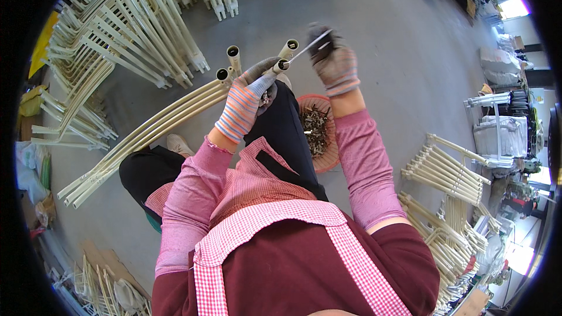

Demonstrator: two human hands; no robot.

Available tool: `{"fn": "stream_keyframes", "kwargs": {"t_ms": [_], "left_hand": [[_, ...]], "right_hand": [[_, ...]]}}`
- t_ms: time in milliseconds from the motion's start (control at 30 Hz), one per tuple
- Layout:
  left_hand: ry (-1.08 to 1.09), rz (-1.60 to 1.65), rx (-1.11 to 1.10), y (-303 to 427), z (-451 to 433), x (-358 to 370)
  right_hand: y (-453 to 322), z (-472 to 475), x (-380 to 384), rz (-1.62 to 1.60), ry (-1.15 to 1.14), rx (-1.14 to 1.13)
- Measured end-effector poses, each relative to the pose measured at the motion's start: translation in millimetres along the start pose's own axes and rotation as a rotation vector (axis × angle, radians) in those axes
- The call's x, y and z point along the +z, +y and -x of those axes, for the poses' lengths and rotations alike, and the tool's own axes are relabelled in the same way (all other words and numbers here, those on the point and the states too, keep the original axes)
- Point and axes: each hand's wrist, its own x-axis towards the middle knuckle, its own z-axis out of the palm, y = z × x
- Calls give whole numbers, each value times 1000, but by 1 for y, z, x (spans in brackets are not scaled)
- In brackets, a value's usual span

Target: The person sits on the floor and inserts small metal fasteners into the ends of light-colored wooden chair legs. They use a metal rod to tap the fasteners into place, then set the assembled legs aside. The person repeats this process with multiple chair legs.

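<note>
My left hand (250, 92), in a striped work glove with a grey palm, grips a cream metal tube near its open end (283, 66). Small shiny parts (265, 98) show in the palm below the thumb; their kind is hard to make out. A slim metal rod tool (309, 47) runs from my right hand (333, 59) down to the mouth of that tube. The right glove is blurred, and its fingers are closed around the tool. Beside the left hand are more open tube ends, one upright (234, 55) and one to the right (290, 47).
Long cream tubes (153, 127) extend left across my knee. A red plastic basket (334, 158) of small dark parts stands by my right leg. Stacked cream tubular frames (136, 30) fill the upper left; more frames (448, 169) lie on the right. Grey floor (395, 74) lies between.
</note>
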Motion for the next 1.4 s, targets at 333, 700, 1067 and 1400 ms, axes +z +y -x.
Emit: {"fn": "stream_keyframes", "kwargs": {"t_ms": [333, 700, 1067, 1400], "left_hand": [[-27, -14, 22, -7, -3, -9], [-29, -47, -9, -3, -4, -9], [-42, 19, 22, -5, -5, -6], [-56, 116, 4, -5, 10, -12]], "right_hand": [[-6, 94, 71, 2180, -474, -759], [2, 84, 68, 2361, -671, -825], [7, 76, 17, 1749, -771, -1310], [6, 78, 26, 1848, -825, -1295]]}}
